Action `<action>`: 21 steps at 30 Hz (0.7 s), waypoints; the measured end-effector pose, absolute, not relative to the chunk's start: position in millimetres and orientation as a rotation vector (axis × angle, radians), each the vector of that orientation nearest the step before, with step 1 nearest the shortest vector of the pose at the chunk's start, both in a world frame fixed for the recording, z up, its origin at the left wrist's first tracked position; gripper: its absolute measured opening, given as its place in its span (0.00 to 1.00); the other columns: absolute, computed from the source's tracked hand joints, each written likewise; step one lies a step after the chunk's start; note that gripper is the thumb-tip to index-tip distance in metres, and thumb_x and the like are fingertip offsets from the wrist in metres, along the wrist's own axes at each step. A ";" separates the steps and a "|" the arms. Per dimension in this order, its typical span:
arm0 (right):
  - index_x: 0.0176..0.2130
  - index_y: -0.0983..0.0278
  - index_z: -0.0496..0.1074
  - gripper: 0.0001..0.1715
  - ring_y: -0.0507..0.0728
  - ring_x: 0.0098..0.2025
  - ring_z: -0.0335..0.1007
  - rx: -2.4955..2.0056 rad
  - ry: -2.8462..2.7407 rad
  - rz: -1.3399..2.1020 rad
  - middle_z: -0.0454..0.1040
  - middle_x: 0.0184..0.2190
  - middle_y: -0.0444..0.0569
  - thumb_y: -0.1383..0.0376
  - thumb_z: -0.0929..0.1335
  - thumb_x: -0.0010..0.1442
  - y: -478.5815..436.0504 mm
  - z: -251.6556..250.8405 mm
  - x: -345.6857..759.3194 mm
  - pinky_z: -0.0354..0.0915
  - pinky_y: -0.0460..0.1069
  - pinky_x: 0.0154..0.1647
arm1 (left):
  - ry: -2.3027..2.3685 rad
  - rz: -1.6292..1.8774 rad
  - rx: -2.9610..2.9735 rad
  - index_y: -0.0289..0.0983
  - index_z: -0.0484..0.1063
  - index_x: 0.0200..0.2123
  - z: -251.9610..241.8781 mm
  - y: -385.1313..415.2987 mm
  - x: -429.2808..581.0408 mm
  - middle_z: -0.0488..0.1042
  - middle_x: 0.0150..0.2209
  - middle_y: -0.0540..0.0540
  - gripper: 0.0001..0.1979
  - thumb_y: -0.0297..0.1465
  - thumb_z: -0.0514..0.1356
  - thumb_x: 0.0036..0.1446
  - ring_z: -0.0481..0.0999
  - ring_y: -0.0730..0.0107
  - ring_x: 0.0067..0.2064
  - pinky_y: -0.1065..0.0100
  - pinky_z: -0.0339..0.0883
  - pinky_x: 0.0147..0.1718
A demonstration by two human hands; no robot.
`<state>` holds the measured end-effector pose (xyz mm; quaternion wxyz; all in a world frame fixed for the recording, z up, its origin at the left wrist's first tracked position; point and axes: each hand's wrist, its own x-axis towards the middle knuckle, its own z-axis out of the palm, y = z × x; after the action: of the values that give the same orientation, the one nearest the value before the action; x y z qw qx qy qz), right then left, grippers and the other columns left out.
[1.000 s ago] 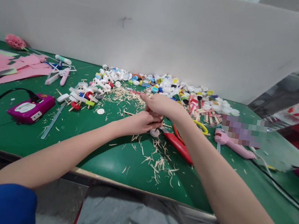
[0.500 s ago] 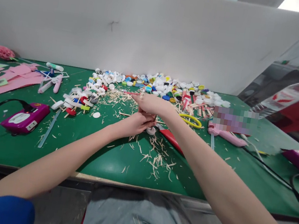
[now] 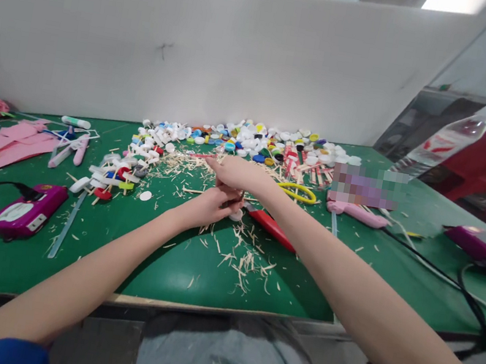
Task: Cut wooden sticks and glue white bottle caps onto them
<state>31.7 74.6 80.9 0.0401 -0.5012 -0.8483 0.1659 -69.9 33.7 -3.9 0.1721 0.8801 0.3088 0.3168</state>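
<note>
My left hand [image 3: 213, 203] and my right hand [image 3: 238, 175] meet over the middle of the green table [image 3: 172, 269], the right just above the left. Both have fingers curled in a pinch around something small that I cannot make out. A white bottle cap [image 3: 236, 214] lies right under them. Red-handled cutters [image 3: 270, 226] lie on the table just right of the hands. Wood splinters [image 3: 243, 261] are strewn in front of them.
A heap of coloured bottle caps [image 3: 255, 137] runs along the white wall. Caps on sticks [image 3: 121, 168] lie to the left, with a purple glue gun [image 3: 26, 213], pink paper [image 3: 12, 140], yellow scissors [image 3: 299, 193], a pink glue gun [image 3: 356, 212] and cables [image 3: 463, 287].
The view has tilted up and swung a little right, so the table sits lower in frame. Both hands stay pinched together at the same spot on the table.
</note>
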 end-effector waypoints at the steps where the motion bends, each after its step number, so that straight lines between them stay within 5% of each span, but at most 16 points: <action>1: 0.23 0.65 0.73 0.37 0.53 0.23 0.64 -1.505 -2.577 0.503 0.74 0.25 0.54 0.47 0.51 0.64 74.8 80.4 35.6 0.59 0.50 0.29 | 0.876 0.894 2.513 0.35 0.68 0.34 -3.4 33.2 -69.1 0.72 0.35 0.44 0.09 0.30 0.49 0.63 0.71 0.67 0.38 0.65 0.65 0.39; 5: 0.26 0.65 0.72 0.37 0.54 0.25 0.64 -1.463 -2.495 0.256 0.72 0.24 0.54 0.48 0.50 0.64 66.4 84.3 66.1 0.58 0.50 0.30 | 0.937 0.943 2.590 0.35 0.66 0.38 1.1 31.6 -68.4 0.70 0.38 0.42 0.10 0.32 0.48 0.64 0.68 0.64 0.42 0.63 0.65 0.42; 13: 0.33 0.64 0.69 0.25 0.54 0.28 0.63 -1.190 -2.821 -0.113 0.73 0.31 0.52 0.52 0.54 0.65 31.8 85.8 111.2 0.54 0.49 0.28 | 1.005 1.091 2.604 0.38 0.66 0.33 13.1 37.6 -81.5 0.68 0.31 0.47 0.07 0.31 0.50 0.63 0.67 0.71 0.33 0.67 0.61 0.32; 18: 0.38 0.64 0.67 0.16 0.53 0.28 0.64 -0.994 -2.925 -0.220 0.72 0.32 0.50 0.61 0.56 0.67 36.6 72.9 110.9 0.52 0.50 0.27 | 1.035 1.129 2.140 0.39 0.63 0.37 22.7 36.4 -90.6 0.66 0.29 0.50 0.11 0.36 0.60 0.55 0.65 0.75 0.29 0.71 0.60 0.27; 21: 0.37 0.64 0.67 0.15 0.53 0.27 0.63 -0.953 -2.965 -0.289 0.71 0.28 0.48 0.62 0.56 0.67 38.0 73.5 117.2 0.50 0.50 0.25 | 1.001 1.004 1.898 0.38 0.62 0.31 31.5 33.7 -92.7 0.64 0.24 0.50 0.11 0.39 0.58 0.57 0.63 0.76 0.24 0.72 0.57 0.23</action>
<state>117.2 38.0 73.5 0.0067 -0.3047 -0.9479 -0.0924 -92.7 33.7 31.5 0.3766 0.7422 0.3914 0.3925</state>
